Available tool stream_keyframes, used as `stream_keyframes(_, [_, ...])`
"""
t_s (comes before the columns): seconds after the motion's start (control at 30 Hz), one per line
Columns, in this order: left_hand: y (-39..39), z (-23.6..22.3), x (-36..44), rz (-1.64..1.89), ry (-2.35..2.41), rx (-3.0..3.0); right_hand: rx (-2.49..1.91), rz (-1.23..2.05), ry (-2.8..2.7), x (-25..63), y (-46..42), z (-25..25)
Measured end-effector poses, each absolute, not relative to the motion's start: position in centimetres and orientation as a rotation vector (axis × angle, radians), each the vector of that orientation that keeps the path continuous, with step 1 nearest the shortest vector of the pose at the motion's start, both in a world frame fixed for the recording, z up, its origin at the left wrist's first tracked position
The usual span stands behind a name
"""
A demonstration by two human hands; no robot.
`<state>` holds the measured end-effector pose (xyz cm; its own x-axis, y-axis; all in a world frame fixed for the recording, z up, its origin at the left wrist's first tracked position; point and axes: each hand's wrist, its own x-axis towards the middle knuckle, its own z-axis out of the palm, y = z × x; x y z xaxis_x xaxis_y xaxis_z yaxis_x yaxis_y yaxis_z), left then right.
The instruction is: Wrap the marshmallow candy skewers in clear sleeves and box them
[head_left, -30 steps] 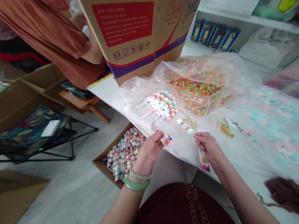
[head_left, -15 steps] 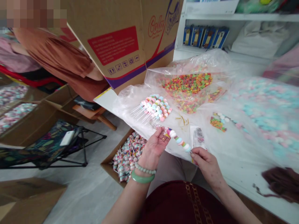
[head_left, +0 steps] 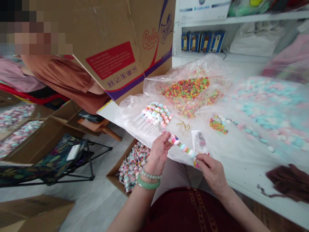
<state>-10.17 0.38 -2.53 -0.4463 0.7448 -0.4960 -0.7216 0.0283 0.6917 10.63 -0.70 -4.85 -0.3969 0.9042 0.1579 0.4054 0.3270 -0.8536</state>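
Between my hands a candy skewer [head_left: 185, 149] of pastel marshmallows and coloured rings slants down to the right. My left hand [head_left: 159, 146], wearing green bracelets, pinches the clear printed wrapper [head_left: 173, 138] around the skewer's upper left end. My right hand [head_left: 211, 170] grips the lower right end with thumb and fingers; its stick is mostly hidden there. Just beyond them lie printed wrappers [head_left: 200, 141] and several gold twist ties [head_left: 184, 125]. A row of marshmallow skewers [head_left: 156, 113] on white sticks rests farther off on the plastic-covered table.
A plastic bag of ring candies [head_left: 188, 91] stands behind, with loose marshmallows [head_left: 270, 109] to the right. Below the table edge is a carton of wrapped skewers [head_left: 135, 167]. A large cardboard box [head_left: 108, 38] screens a seated person [head_left: 65, 80]. A dark cloth [head_left: 288, 182] lies right.
My left fingers have closed more over the wrapper, where the palm was more open before. The right hand keeps its grip on the lower end. The view has shifted slightly to the right.
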Motion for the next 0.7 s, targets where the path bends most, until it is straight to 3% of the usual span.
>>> stream_keyframes(0.27, [-0.7,-2.0,-9.5,1.511,1.124,0.193,-1.324,1.355,-1.841,10.0,-0.5,-5.6])
stream_keyframes(0.53, [-1.1,-3.8,-7.4,1.494,1.058,0.239,-1.373,1.136,-1.927,8.7,-1.2,-5.3])
stream_keyframes(0.7, [-1.2,-4.0,-7.4,1.478,1.042,0.127,-1.248,1.834,-1.266,8.2,-0.8,-5.5])
